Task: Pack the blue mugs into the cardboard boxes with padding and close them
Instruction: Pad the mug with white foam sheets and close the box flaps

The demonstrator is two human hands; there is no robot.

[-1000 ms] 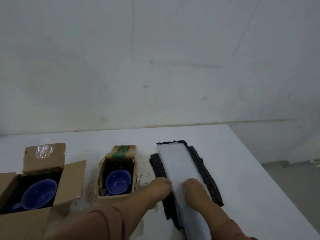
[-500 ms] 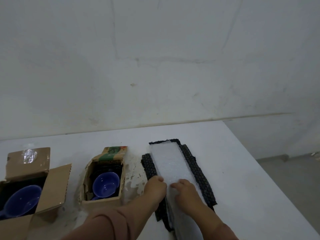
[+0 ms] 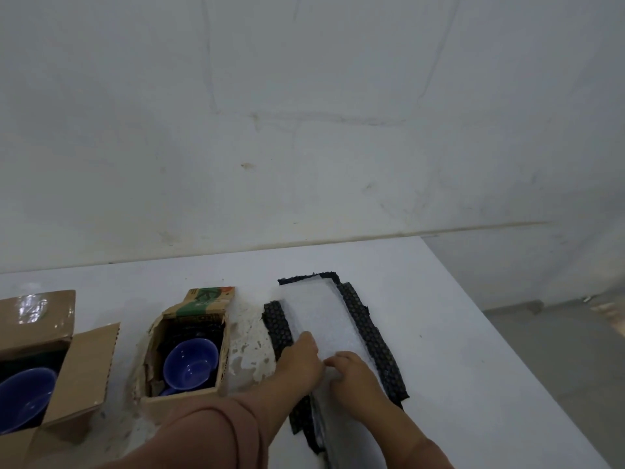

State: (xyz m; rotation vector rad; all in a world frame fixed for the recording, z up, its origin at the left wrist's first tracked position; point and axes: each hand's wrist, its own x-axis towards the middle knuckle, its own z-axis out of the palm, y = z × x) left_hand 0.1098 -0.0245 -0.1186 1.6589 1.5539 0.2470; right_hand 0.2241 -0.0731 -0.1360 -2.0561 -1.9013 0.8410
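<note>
Two open cardboard boxes stand on the white table (image 3: 456, 333). The small box (image 3: 185, 399) holds a blue mug (image 3: 190, 363) on dark padding. The larger box (image 3: 81, 374) at the left edge holds another blue mug (image 3: 23, 397). To the right lies a stack of padding: a white bubble-wrap sheet (image 3: 318, 313) on black bubble-wrap sheets (image 3: 372, 336). My left hand (image 3: 301, 362) and my right hand (image 3: 353, 375) sit side by side on the white sheet's near part, fingers curled at its surface. Whether they pinch it is unclear.
A bare white wall rises behind the table. The table's right edge runs diagonally, with grey floor (image 3: 558, 367) beyond it. Peeled paint patches (image 3: 250, 350) mark the tabletop between the small box and the padding.
Both hands have drawn closer together on the white sheet. The view has shifted right, so the boxes sit further left in frame.
</note>
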